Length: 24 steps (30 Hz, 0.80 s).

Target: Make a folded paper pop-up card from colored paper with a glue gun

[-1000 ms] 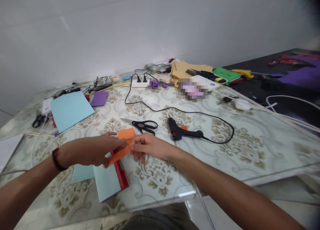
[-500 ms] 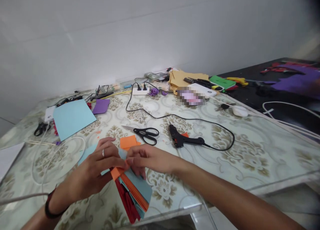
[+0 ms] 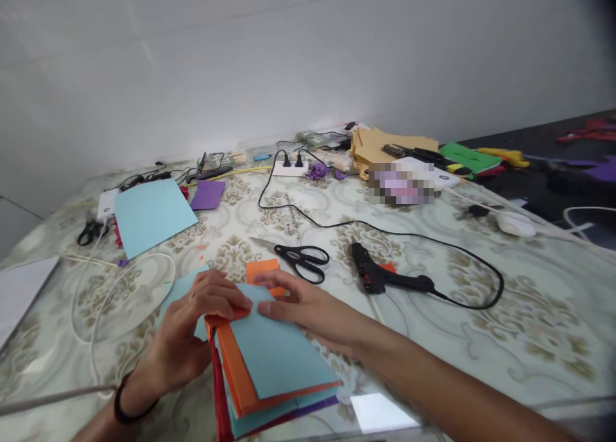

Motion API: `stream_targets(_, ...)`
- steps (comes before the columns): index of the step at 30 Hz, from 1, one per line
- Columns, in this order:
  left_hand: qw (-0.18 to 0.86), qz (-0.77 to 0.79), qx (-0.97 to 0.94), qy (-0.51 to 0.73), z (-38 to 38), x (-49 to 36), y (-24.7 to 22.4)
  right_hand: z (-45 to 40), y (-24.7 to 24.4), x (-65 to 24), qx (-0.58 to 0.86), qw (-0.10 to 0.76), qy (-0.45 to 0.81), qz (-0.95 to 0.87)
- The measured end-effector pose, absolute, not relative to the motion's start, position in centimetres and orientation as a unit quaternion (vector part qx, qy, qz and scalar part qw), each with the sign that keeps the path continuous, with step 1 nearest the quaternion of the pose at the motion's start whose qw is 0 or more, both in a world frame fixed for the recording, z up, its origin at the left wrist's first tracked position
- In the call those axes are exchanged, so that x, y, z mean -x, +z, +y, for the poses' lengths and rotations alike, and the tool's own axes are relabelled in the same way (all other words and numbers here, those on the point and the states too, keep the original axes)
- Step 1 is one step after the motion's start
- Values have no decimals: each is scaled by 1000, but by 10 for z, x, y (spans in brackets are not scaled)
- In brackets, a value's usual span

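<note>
A handmade booklet of coloured paper (image 3: 286, 358) lies at the table's front, its light-blue face up and orange, red and purple layers showing at the edges. My left hand (image 3: 192, 320), wearing a ring, is closed on its spine side, fingers pressing an orange strip (image 3: 237, 314). My right hand (image 3: 301, 301) holds the far part of the light-blue face, thumb on top; some of its fingertips are hidden. Just beyond lies a folded orange paper piece (image 3: 261, 270). A light-blue sheet (image 3: 185, 283) sits partly under my left hand.
Black-handled scissors (image 3: 303, 260) and a black hot glue gun (image 3: 385, 275) with a looping cord lie beyond my right hand. Further back are a power strip (image 3: 290, 168), a purple square (image 3: 208, 195), a large light-blue sheet (image 3: 154, 217) and yellow paper (image 3: 389, 145). White cables cross the left side.
The booklet has turned so its light-blue face lies broader and flatter towards me. My left fingers now press on the orange strip, and my right hand has shifted onto the light-blue face.
</note>
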<state>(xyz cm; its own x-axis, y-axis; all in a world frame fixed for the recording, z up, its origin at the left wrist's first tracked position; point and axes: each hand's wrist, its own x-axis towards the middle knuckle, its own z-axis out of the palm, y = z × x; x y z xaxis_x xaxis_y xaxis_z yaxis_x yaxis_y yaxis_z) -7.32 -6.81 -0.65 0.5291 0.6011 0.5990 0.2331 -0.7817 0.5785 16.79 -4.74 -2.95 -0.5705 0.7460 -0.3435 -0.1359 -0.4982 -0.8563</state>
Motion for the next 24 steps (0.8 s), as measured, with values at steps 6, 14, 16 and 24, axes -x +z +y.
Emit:
stream_targets(6,240,314,-811,432,-71,72,-14,-47,-40,-175,391,288,777,-400)
stream_targets(14,393,521,-576,492,-78,60,-27,-50,-23,-183,293,363,642,-608)
stream_targets(16,427,532,-539,493,-79,58,-34,-52,-26,-178,291,364,622,-629)
stream_targets(24,430,407,-661,461,-84,60,-25,-54,-37,-175,364,411,479,-685)
